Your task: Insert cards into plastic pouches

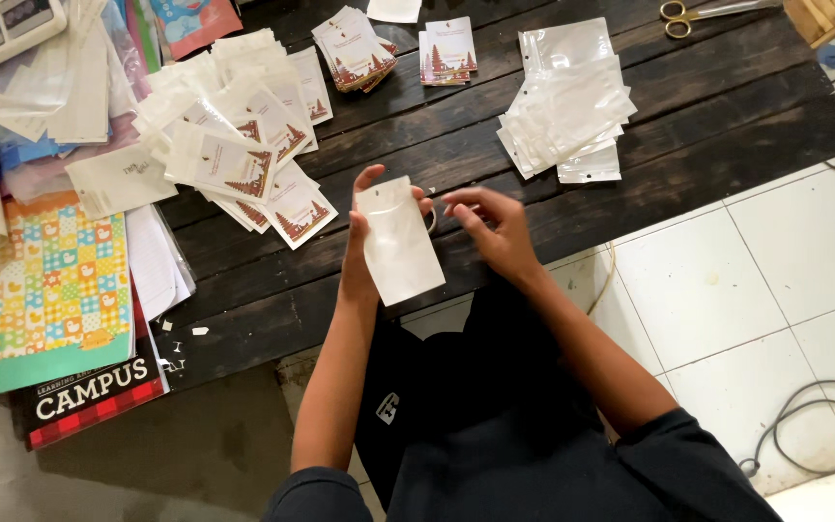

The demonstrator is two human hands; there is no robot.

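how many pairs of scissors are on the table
1: the scissors lie at the far right edge of the dark wooden table, beyond the stack of clear pouches. Others could be hidden under the piles.

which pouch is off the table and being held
The pouch upright in the left hand; the other empty ones lie heaped on the table.

We see both forearms reaching forward from dark short sleeves, bare from above the elbow, converging toward the middle. Left hand (358, 253) is raised, wrist straight, thumb tip up, fingers curled in a closed grasp. Right hand (495, 230) sits just beside it at similar height, back toward us, wrist slightly bent inward, fingers (464, 205) flexed and pinched together, pointing at the left hand.
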